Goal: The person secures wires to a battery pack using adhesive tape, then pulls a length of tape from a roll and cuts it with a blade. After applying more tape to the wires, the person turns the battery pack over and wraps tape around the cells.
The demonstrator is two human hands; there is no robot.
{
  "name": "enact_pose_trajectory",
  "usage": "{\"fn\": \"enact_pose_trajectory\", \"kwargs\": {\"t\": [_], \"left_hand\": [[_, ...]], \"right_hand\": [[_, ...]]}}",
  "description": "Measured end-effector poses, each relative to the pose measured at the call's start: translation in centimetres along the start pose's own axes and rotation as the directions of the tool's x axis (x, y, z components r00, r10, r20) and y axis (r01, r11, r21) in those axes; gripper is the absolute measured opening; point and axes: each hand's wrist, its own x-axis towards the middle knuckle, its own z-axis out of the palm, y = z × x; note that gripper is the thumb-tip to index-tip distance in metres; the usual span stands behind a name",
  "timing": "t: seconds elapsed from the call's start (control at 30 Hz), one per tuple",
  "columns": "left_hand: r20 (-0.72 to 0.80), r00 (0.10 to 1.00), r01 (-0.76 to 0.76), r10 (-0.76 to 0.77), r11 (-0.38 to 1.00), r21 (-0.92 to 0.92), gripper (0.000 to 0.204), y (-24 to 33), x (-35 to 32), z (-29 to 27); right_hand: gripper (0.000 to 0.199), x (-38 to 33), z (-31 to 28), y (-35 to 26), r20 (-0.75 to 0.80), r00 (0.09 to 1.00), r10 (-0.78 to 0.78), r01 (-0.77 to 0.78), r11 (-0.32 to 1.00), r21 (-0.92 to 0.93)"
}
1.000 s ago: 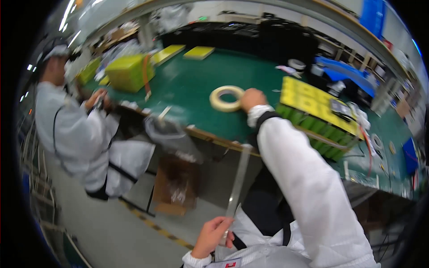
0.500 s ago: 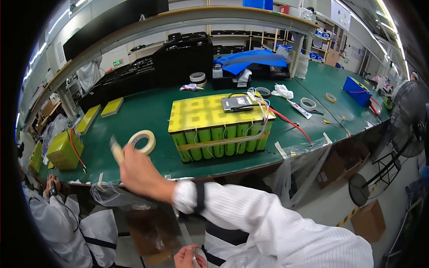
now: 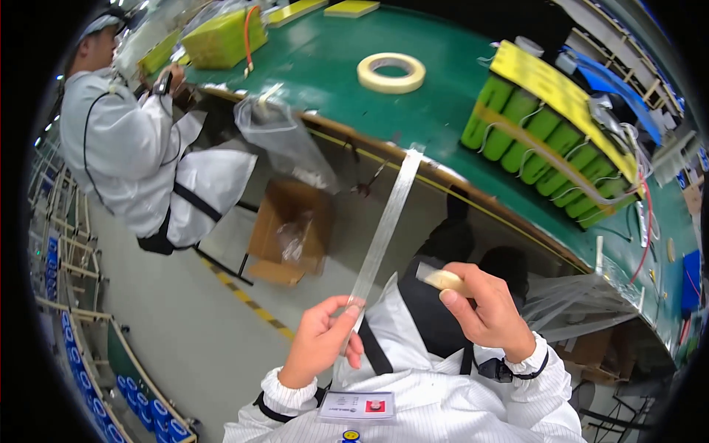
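Observation:
My left hand (image 3: pixel 323 342) pinches the lower end of a long clear tape strip (image 3: pixel 384 229). The strip's upper end sticks to the front edge of the green workbench (image 3: pixel 325 74). My right hand (image 3: pixel 484 306) is raised beside it, thumb and fingers closed on a small pale piece of tape (image 3: pixel 442 279). A roll of cream tape (image 3: pixel 391 72) lies flat on the bench beyond the strip. To its right sits a pack of green cylindrical battery cells (image 3: pixel 550 144) with a yellow sheet on top.
A person in a white coat (image 3: pixel 125 140) sits at the left end of the bench. A clear plastic bag (image 3: pixel 284 140) hangs from the bench edge above a cardboard box (image 3: pixel 288 229). A yellow-green box (image 3: pixel 221 40) stands far left. Blue bins (image 3: pixel 81 354) line the floor rack.
My right hand has come back from the tape roll on the bench and now holds a small piece near my chest. The view has swung down toward my lap and the hanging strip.

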Motion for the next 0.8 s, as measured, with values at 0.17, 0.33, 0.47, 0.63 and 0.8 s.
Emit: {"fn": "enact_pose_trajectory", "kwargs": {"t": [0.17, 0.33, 0.47, 0.63, 0.8], "left_hand": [[-0.066, 0.998, -0.013, 0.016, 0.999, 0.051, 0.026, 0.6, -0.7, 0.9], [-0.104, 0.99, -0.089, 0.093, 0.995, 0.042, 0.023, 1.0, -1.3, 1.5], [-0.119, 0.988, -0.098, 0.1, 0.995, 0.023, 0.022, 0.9, -1.2, 1.7], [-0.143, 0.987, -0.07, 0.079, 0.995, 0.069, 0.02, 0.4, -0.4, 1.5], [-0.111, 0.993, -0.047, 0.049, 0.999, 0.026, 0.021, 0.4, -0.5, 1.2]], "right_hand": [[0.028, 0.8, 2.3, 0.4, 0.026, 0.994, -0.104, 0.106, 0.992, -0.072], [0.037, 0.1, 3.2, -1.4, 0.097, 0.995, -0.031, 0.032, 0.999, -0.015], [0.036, 0.2, 4.2, -1.8, 0.0, 0.999, -0.041, 0.041, 0.999, -0.028], [0.025, -0.3, 5.5, -0.7, -0.065, 0.99, -0.127, 0.115, 0.98, -0.161], [0.03, -1.0, 6.7, -1.2, 0.019, 0.992, -0.121, 0.121, 0.943, -0.31]]}}
